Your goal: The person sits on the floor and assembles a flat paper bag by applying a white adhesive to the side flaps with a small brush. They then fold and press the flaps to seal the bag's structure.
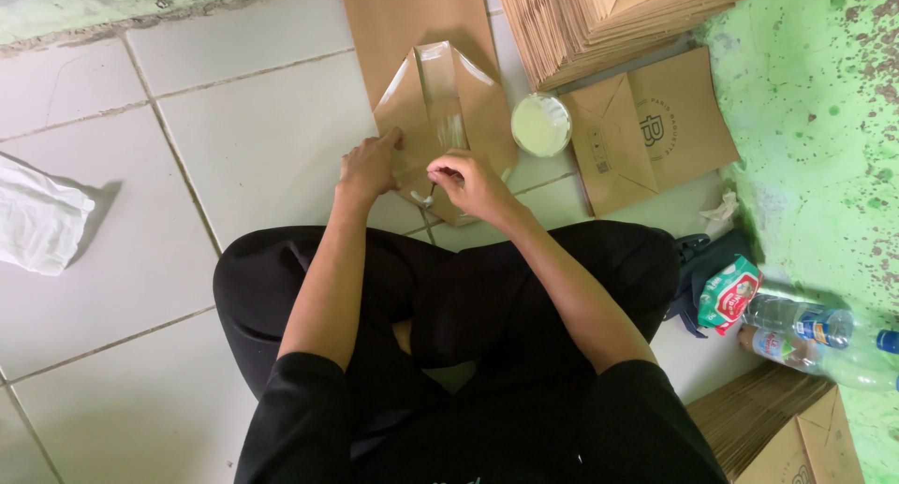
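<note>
Brown paper bag (pixel 440 100) lies flat on the tiles, bottom flaps folded open and shiny. Left hand (pixel 368 166) presses it with fingers spread; right hand (pixel 473 184) pinches a small brush (pixel 427 197).

brown paper bag (pixel 440 100) lies flat on the white tiled floor (pixel 234 147), long axis running away from the person, near end folded open into a diamond of flaps with a glossy wet streak down the middle. left hand (pixel 368 166) presses flat on the left flap; right hand (pixel 478 184) pinches a small white applicator (pixel 428 198) at the diamond's near tip. round shallow dish of pale paste (pixel 540 125) sits just right of the bag, touching its edge.
</note>
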